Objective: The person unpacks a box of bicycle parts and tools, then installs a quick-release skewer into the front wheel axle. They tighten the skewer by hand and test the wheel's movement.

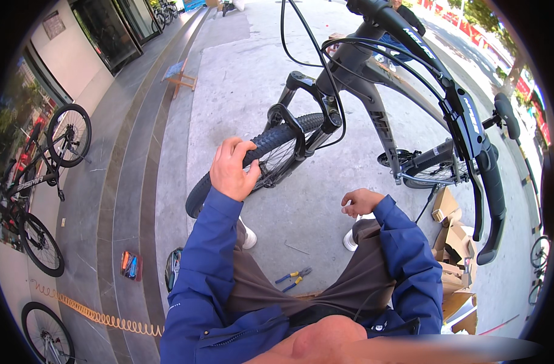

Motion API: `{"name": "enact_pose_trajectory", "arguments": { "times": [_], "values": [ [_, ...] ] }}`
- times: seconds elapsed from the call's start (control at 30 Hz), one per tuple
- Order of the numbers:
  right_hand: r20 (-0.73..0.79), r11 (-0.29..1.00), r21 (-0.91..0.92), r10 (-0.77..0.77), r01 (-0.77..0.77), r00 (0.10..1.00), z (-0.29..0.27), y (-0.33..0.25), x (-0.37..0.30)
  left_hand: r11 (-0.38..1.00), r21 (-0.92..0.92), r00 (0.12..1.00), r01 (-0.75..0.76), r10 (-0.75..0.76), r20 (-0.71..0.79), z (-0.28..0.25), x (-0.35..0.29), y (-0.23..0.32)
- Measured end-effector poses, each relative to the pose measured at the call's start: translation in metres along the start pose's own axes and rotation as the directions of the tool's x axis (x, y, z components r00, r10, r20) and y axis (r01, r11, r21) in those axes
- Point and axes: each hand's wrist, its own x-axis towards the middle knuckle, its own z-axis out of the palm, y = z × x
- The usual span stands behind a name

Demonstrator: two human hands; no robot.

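Note:
My left hand (233, 168) is wrapped over the black knobby tire (281, 137) of a bicycle's front wheel, fingers on top and thumb at the near side. The wheel sits in a black suspension fork (309, 126). This fork belongs to a dark grey bicycle (374, 91) standing in front of me, its handlebar (471, 130) reaching to the right. Above my right knee hangs my right hand (363, 202), apart from the bicycle. Its fingers are loosely bent and slightly apart, and nothing shows in them.
Pliers (295, 278) with blue and yellow handles lie between my feet, near a thin metal rod (297, 248). Cardboard (456, 261) is piled at right. Steps (125, 182) on the left hold a small tool box (131, 266) and a coiled orange hose (101, 316). A person sits beyond the bicycle.

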Motion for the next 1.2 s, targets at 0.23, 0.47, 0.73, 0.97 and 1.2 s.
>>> {"name": "enact_pose_trajectory", "arguments": {
  "times": [0.23, 0.47, 0.73, 0.97, 1.2],
  "values": [
    [-0.024, 1.000, 0.017, -0.026, 0.027, 0.999, 0.0013, 0.0041, 0.0014, 1.000, 0.026, 1.000, -0.012, 0.013, -0.011, 0.0006, -0.0016, 0.0015],
    [-0.019, 1.000, 0.019, -0.003, 0.004, 1.000, 0.0008, 0.0041, 0.0023, 1.000, 0.026, 1.000, -0.017, 0.018, -0.016, 0.0003, -0.0015, 0.0017],
    [-0.024, 0.999, 0.026, -0.019, 0.019, 1.000, 0.0006, 0.0033, 0.0007, 1.000, 0.019, 1.000, -0.016, 0.016, -0.011, -0.0012, -0.0013, 0.0031],
    [-0.028, 0.999, 0.033, -0.030, 0.031, 0.999, 0.0011, 0.0061, 0.0015, 1.000, 0.017, 1.000, 0.001, -0.001, -0.020, -0.0003, -0.0023, 0.0036],
    [-0.027, 1.000, -0.004, -0.023, 0.023, 0.999, 0.0015, 0.0077, 0.0026, 1.000, 0.010, 1.000, 0.011, -0.011, -0.015, 0.0022, -0.0033, 0.0011]
  ]
}}
